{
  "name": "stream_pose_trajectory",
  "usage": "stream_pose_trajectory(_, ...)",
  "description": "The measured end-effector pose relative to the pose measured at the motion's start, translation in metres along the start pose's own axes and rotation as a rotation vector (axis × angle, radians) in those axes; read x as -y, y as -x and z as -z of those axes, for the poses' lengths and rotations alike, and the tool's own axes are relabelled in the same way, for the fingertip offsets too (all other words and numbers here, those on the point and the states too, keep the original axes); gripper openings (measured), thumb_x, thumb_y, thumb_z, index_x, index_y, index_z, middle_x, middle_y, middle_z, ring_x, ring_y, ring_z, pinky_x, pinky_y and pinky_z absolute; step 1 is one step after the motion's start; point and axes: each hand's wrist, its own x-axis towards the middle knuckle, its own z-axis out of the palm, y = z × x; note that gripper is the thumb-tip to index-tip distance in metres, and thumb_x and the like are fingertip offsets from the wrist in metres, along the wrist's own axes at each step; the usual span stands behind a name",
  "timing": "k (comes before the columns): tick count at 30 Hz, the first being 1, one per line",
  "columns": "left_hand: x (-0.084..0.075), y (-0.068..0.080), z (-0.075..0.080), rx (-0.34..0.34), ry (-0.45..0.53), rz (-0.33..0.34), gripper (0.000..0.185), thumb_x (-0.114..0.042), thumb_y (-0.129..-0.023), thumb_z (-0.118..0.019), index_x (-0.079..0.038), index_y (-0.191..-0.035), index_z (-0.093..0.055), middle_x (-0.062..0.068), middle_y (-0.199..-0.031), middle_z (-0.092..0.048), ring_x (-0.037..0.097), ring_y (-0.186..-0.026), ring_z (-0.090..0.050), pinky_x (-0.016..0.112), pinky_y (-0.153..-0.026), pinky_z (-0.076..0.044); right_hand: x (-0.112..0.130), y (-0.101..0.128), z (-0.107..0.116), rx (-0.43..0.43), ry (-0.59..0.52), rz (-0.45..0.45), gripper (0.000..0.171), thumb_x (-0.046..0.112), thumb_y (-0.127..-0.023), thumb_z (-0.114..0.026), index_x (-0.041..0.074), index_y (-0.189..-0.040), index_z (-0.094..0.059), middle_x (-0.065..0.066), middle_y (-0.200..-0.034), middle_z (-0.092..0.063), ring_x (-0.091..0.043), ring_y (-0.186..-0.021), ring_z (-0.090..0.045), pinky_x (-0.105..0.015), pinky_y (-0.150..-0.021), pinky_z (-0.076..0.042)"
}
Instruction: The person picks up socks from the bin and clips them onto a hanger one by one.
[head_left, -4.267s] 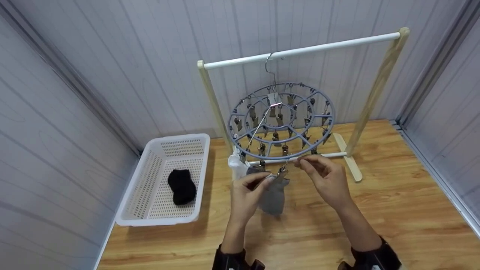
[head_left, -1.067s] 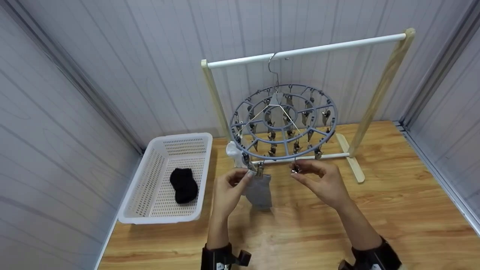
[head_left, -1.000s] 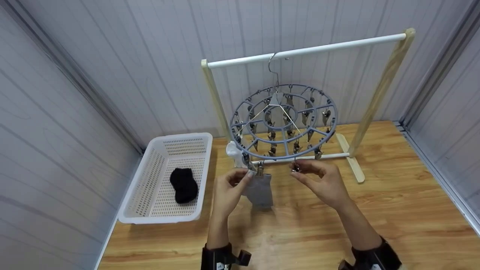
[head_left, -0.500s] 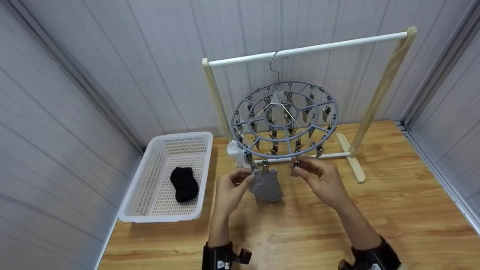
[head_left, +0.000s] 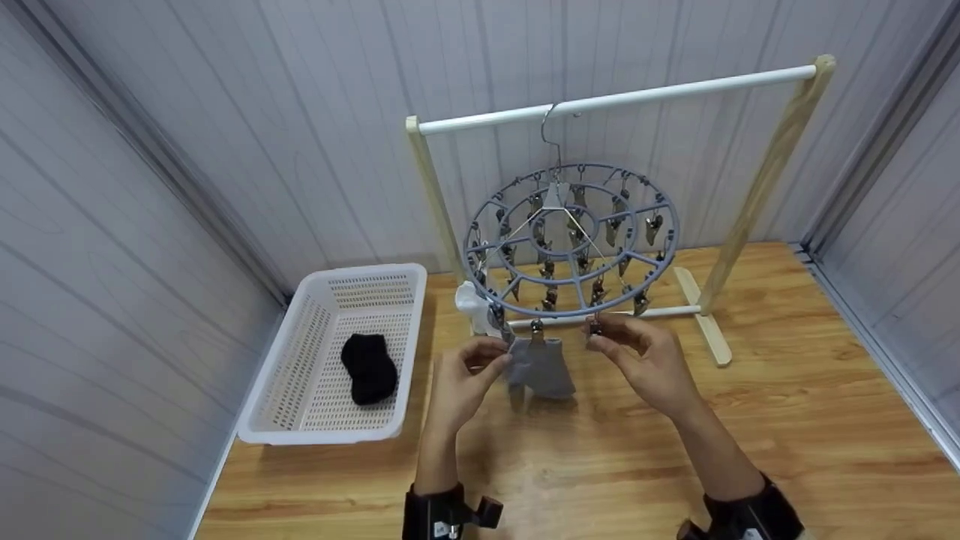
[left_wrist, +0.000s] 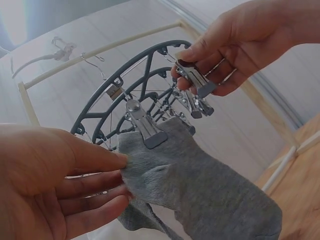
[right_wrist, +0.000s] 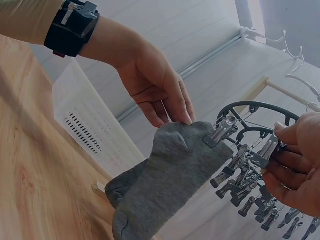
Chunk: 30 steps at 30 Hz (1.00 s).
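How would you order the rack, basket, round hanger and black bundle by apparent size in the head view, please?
1. Rack
2. Basket and round hanger: too alike to rank
3. Black bundle

A small booth-like workspace: pale grey grooved panel walls [head_left: 300, 112] close in the left, back and right edges of the brown wood-grain table [head_left: 600, 465], grey metal strips [head_left: 876, 131] lining the wall joints.

Matt cloth sock [left_wrist: 205, 187], glossy metal clip [left_wrist: 196, 79]
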Motion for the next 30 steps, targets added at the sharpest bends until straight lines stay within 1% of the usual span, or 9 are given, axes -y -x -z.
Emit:
stream_pose_trajectory(2,-0.001,0.0,0.001,0.001,-0.002,0.0,0.019,-0.005,-0.097,-0.077,0.007,-0.111,-0.074,0.018,-0.103,-0.077,0.03,-0.092,-0.073,0.03,-0.082,-0.061,-0.001,0.0,0.0,-0.008,-0.005,-0.025,0.026,-0.001,-0.099,-0.071,0.006,-0.124,-0.076,-0.015,-0.112,-0.078,-0.022,-0.097,-0.077,-0.031,-0.091,-0.061)
stream_pose_trajectory(4,-0.003,0.001,0.003,-0.012,-0.023,-0.002,0.018,-0.008,-0.098,-0.077,0.005,-0.11,-0.075,0.016,-0.103,-0.077,0.029,-0.092,-0.073,0.03,-0.082,-0.061,-0.001,-0.001,0.0,-0.012,-0.003,-0.053,0.024,0.0,-0.099,-0.071,0.001,-0.123,-0.075,-0.017,-0.11,-0.078,-0.021,-0.095,-0.077,-0.03,-0.09,-0.061)
stream_pose_trajectory(7,-0.006,0.002,0.005,-0.048,-0.06,-0.015,0.017,-0.012,-0.099,-0.077,0.002,-0.109,-0.077,0.012,-0.101,-0.078,0.026,-0.091,-0.074,0.028,-0.08,-0.06,0.0,-0.001,0.0,-0.005,0.005,-0.082,0.023,0.002,-0.1,-0.071,-0.002,-0.122,-0.074,-0.013,-0.109,-0.078,-0.021,-0.094,-0.077,-0.03,-0.087,-0.061)
stream_pose_trajectory(9,-0.01,0.004,0.007,-0.075,-0.073,-0.024,0.015,-0.013,-0.099,-0.076,-0.001,-0.108,-0.078,0.01,-0.099,-0.079,0.025,-0.089,-0.074,0.027,-0.075,-0.06,0.0,-0.001,0.0,0.001,0.016,-0.094,0.023,0.003,-0.1,-0.071,-0.003,-0.122,-0.073,-0.007,-0.109,-0.079,-0.02,-0.096,-0.076,-0.029,-0.087,-0.061)
stream_pose_trajectory(13,-0.016,0.007,0.012,-0.102,-0.058,-0.051,0.015,-0.015,-0.1,-0.076,-0.002,-0.108,-0.079,0.01,-0.097,-0.078,0.03,-0.085,-0.074,0.027,-0.066,-0.06,0.002,-0.001,-0.001,0.003,0.03,-0.106,0.022,0.004,-0.1,-0.071,0.0,-0.121,-0.073,-0.005,-0.109,-0.079,-0.019,-0.1,-0.076,-0.028,-0.088,-0.061)
stream_pose_trajectory(17,-0.021,0.01,0.017,-0.111,-0.087,-0.053,0.015,-0.017,-0.101,-0.075,-0.005,-0.109,-0.079,0.009,-0.098,-0.079,0.03,-0.087,-0.075,0.028,-0.069,-0.061,0.002,0.001,0.0,-0.001,0.036,-0.108,0.024,0.002,-0.099,-0.073,0.0,-0.122,-0.073,-0.011,-0.111,-0.078,-0.017,-0.102,-0.075,-0.027,-0.091,-0.06)
stream_pose_trajectory(20,-0.023,0.012,0.022,-0.121,-0.141,-0.035,0.015,-0.018,-0.101,-0.076,-0.009,-0.112,-0.079,0.006,-0.098,-0.079,0.023,-0.086,-0.075,0.029,-0.072,-0.06,0.001,0.001,0.0,-0.001,0.024,-0.101,0.025,0.0,-0.098,-0.073,-0.002,-0.123,-0.073,-0.015,-0.113,-0.077,-0.016,-0.104,-0.075,-0.026,-0.092,-0.059)
stream_pose_trajectory(24,-0.026,0.009,0.031,-0.129,-0.24,-0.028,0.015,-0.015,-0.101,-0.075,-0.01,-0.115,-0.077,0.004,-0.095,-0.079,0.018,-0.083,-0.074,0.029,-0.074,-0.06,0.0,0.002,0.001,0.004,-0.007,-0.084,0.029,-0.003,-0.097,-0.073,-0.004,-0.126,-0.071,-0.016,-0.116,-0.076,-0.017,-0.104,-0.074,-0.027,-0.092,-0.059)
stream_pose_trajectory(30,-0.036,0.002,0.049,-0.069,-0.424,-0.044,0.013,-0.015,-0.101,-0.074,-0.008,-0.112,-0.076,0.003,-0.093,-0.078,0.014,-0.082,-0.074,0.033,-0.076,-0.062,-0.002,0.001,0.002,0.016,-0.064,-0.073,0.029,-0.004,-0.098,-0.072,-0.001,-0.126,-0.072,-0.025,-0.116,-0.073,-0.022,-0.103,-0.074,-0.029,-0.092,-0.059)
